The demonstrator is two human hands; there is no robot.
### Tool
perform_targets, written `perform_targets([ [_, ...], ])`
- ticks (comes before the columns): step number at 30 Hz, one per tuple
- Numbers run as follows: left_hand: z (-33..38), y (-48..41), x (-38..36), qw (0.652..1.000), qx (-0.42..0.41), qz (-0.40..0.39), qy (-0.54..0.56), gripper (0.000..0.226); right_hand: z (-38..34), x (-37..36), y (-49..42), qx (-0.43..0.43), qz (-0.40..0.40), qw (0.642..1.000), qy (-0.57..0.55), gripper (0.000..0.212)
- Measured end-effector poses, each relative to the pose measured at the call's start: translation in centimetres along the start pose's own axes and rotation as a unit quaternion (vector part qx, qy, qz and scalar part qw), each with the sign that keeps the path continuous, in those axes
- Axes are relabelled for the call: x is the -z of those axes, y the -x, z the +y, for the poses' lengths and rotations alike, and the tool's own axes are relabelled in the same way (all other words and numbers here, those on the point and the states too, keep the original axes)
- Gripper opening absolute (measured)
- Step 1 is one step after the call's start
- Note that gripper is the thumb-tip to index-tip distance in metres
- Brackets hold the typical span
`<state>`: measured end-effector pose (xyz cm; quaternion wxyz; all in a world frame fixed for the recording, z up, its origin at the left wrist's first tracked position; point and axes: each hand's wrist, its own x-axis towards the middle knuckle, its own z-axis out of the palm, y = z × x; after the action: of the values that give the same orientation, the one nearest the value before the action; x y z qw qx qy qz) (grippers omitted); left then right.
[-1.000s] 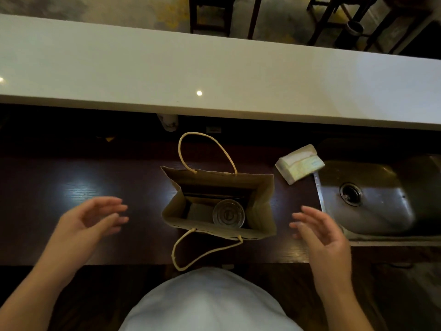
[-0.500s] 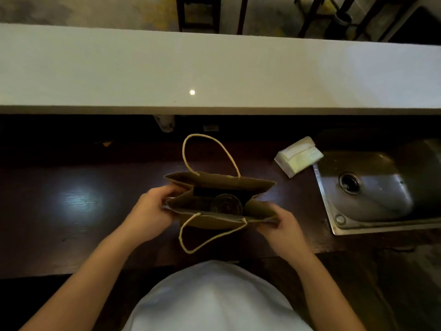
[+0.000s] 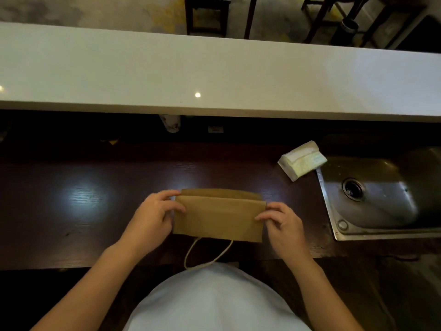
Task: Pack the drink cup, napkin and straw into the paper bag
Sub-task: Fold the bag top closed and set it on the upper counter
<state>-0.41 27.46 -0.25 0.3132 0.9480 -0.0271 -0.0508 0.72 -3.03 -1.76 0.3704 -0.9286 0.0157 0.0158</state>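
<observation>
The brown paper bag [image 3: 218,216] stands on the dark wooden counter [image 3: 83,199] right in front of me, its top folded over toward me so the mouth is closed. One rope handle [image 3: 207,255] hangs down over the counter's front edge. My left hand [image 3: 152,217] pinches the bag's left edge at the fold. At the right edge, my right hand [image 3: 282,222] pinches the fold too. The drink cup, napkin and straw are hidden inside the bag.
A pack of napkins [image 3: 301,160] lies at the back right of the counter, beside a steel sink [image 3: 381,197]. A raised white bar top [image 3: 214,75] runs across behind the counter. A small white container [image 3: 170,123] stands under its edge.
Both hands came in from the sides, took the bag's top edges, pressed the open mouth shut and folded the top over toward me. The cup inside is no longer visible.
</observation>
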Motion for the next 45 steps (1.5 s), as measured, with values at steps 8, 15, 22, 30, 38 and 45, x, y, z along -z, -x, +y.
perform_targets([
  [8,5.4,-2.0,-3.1,0.988,-0.096,0.008,-0.124,0.025,-5.1,-3.2,-0.5,0.095,-0.023,0.979,0.18,0.042],
  [15,4.7,-3.7,-3.9,0.99,-0.072,-0.015,-0.121,0.015,-5.5,-4.6,-3.0,0.171,-0.08,0.958,0.214,0.019],
  [22,-1.1,-2.4,-2.5,0.997,0.059,0.044,0.003,0.012,0.8,-1.3,-6.2,0.055,-0.084,0.994,0.05,0.016],
  [30,-3.3,-2.3,-4.4,0.872,0.23,-0.041,0.43,0.033,3.1,-2.8,-5.6,-0.241,-0.191,0.854,-0.42,0.023],
  [38,0.4,-5.2,-1.7,0.903,0.125,0.003,0.412,0.017,0.3,0.5,-8.4,-0.194,-0.18,0.832,-0.487,0.039],
  [45,9.2,-12.4,9.5,0.895,0.003,0.115,0.432,0.019,-10.0,10.4,-15.7,-0.042,-0.082,0.856,-0.509,0.014],
])
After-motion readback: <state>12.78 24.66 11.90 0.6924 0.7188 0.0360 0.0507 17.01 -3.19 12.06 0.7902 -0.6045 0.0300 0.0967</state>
